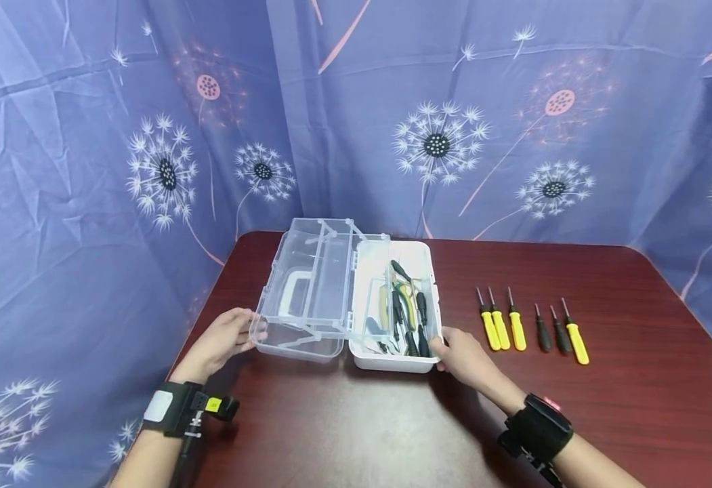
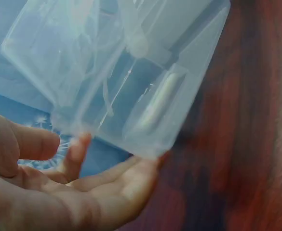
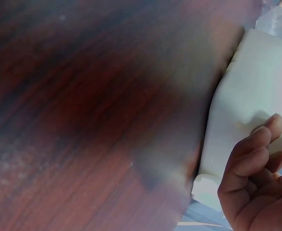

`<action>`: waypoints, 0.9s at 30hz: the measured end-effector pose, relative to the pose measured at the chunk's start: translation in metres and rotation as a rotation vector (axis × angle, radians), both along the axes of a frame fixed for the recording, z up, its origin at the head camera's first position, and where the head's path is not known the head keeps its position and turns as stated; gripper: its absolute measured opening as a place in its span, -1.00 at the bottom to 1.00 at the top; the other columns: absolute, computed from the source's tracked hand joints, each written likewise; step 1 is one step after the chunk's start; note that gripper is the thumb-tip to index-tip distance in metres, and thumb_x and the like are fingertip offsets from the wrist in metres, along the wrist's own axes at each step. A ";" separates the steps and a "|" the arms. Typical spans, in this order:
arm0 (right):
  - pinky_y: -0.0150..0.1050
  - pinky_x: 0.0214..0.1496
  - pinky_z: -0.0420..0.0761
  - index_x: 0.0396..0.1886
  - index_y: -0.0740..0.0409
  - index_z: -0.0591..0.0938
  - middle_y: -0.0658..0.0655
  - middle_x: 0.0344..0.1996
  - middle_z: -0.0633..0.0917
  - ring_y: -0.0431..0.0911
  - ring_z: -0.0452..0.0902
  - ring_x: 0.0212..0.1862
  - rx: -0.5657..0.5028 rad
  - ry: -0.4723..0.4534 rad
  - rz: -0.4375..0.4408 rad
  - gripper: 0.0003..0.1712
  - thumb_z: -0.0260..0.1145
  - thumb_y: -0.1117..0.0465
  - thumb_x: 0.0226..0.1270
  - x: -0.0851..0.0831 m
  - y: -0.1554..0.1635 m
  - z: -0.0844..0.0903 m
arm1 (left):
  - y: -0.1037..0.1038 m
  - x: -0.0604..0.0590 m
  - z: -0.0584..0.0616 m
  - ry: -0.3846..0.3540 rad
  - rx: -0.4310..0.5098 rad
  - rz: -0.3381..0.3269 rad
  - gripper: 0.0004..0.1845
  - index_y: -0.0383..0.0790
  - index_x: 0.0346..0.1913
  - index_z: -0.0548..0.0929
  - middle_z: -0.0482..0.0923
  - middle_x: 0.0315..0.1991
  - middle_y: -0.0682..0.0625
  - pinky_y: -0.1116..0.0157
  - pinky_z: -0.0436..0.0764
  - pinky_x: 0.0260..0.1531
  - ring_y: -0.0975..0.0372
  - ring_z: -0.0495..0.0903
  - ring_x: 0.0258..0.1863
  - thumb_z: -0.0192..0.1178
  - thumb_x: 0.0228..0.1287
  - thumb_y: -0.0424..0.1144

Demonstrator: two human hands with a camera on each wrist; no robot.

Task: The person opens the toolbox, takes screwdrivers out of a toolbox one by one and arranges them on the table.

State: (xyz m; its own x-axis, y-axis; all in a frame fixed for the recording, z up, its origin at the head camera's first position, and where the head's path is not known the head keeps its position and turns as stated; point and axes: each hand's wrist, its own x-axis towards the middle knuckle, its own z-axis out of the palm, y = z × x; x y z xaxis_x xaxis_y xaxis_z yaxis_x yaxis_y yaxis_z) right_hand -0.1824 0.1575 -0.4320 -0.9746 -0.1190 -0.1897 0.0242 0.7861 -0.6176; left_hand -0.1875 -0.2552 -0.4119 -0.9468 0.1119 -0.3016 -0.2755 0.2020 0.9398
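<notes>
I see my left hand (image 1: 221,339) at near left, fingers relaxed and spread, palm facing right. My right hand (image 1: 465,358) sits near centre-right, fingers curled. Both wrists wear black bands.

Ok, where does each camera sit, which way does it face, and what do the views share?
Head: worn on the head, looking forward and down at the table; shows both forearms, left hand at the clear lid, right hand at the white box, screwdrivers to the right.
Left wrist: on the left wrist, facing the lid; shows palm and fingers.
Right wrist: on the right wrist, facing the box and tabletop; shows curled fingers.
Shared: head and right wrist both show box and right hand.
</notes>
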 end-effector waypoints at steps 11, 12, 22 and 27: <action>-0.33 -0.46 0.32 -0.52 0.12 0.44 0.03 -0.71 0.57 -0.17 0.44 -0.58 -0.002 0.008 -0.002 -0.80 0.02 0.17 0.26 -0.002 0.001 0.003 | -0.003 -0.016 0.016 -0.057 0.305 0.020 -0.83 -0.12 -0.09 0.47 0.66 -0.37 0.24 0.58 0.58 -0.33 0.51 0.56 -0.39 -0.14 0.52 -0.20; -0.33 -0.46 0.32 -0.52 0.12 0.44 0.03 -0.71 0.57 -0.17 0.43 -0.58 -0.003 0.007 -0.002 -0.80 0.02 0.17 0.26 -0.002 0.001 0.003 | -0.003 -0.017 0.018 -0.062 0.318 0.005 -0.82 -0.12 -0.09 0.49 0.67 -0.35 0.23 0.58 0.59 -0.33 0.51 0.55 -0.40 -0.13 0.51 -0.19; -0.34 -0.46 0.33 -0.53 0.12 0.44 0.04 -0.70 0.58 -0.18 0.45 -0.58 -0.004 0.012 -0.007 -0.78 0.03 0.15 0.28 -0.001 0.002 0.001 | -0.002 -0.036 0.039 -0.068 0.312 -0.201 -0.81 0.03 -0.08 0.62 0.69 -0.24 0.20 0.48 0.64 -0.13 0.44 0.63 -0.22 -0.02 0.46 -0.17; -0.34 -0.47 0.32 -0.52 0.12 0.45 0.05 -0.70 0.57 -0.17 0.42 -0.59 -0.013 0.002 -0.011 -0.79 0.04 0.16 0.28 0.000 0.001 -0.002 | 0.001 -0.043 0.045 -0.094 0.312 -0.205 -0.78 0.09 -0.15 0.66 0.66 -0.24 0.21 0.48 0.64 -0.10 0.42 0.62 -0.20 -0.03 0.47 -0.18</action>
State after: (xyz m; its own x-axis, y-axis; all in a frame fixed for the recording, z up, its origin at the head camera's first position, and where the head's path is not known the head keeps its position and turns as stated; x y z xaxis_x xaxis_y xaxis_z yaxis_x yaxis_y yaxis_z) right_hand -0.1822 0.1582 -0.4338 -0.9763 -0.1104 -0.1864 0.0319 0.7777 -0.6278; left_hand -0.2300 -0.2545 -0.3672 -0.8651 0.3963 -0.3075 -0.3469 -0.0301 0.9374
